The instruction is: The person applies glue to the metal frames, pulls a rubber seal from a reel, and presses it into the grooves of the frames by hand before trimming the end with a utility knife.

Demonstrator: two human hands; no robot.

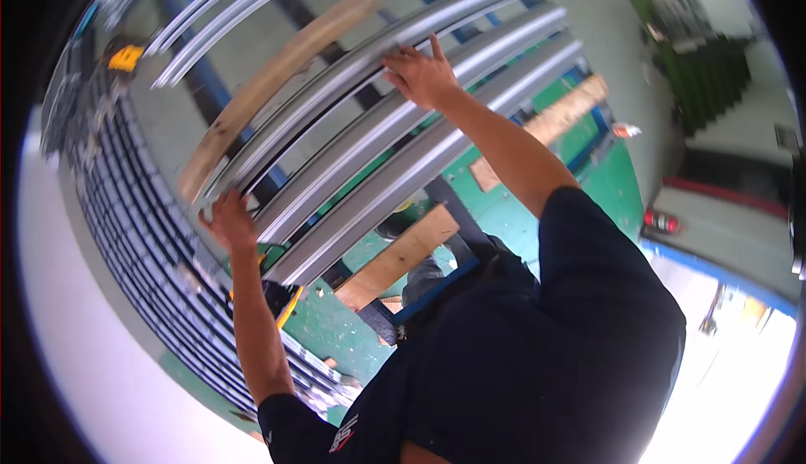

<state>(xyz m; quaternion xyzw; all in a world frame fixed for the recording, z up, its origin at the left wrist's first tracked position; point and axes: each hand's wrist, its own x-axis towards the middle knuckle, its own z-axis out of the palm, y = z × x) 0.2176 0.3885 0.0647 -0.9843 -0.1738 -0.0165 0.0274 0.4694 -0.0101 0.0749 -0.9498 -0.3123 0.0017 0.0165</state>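
Three long grey metal profiles lie side by side across the rack. My right hand (422, 76) rests on the far profile (323, 86), fingers spread, one of them raised. My left hand (230, 219) is at the left end of that same profile, its fingers apart and touching or close to the end; exact contact is hard to see. The middle profile (348, 146) and the near profile (382, 191) lie closer to my body, with no hand gripping them.
A wooden beam (269, 86) lies beyond the profiles. Shorter wooden blocks (399, 256) sit on the rack nearer me. Bundled dark strips (138, 204) run along the left, near a yellow tool (126, 57). More thin metal profiles (227, 19) lie at the back. A red extinguisher (662, 221) is at right.
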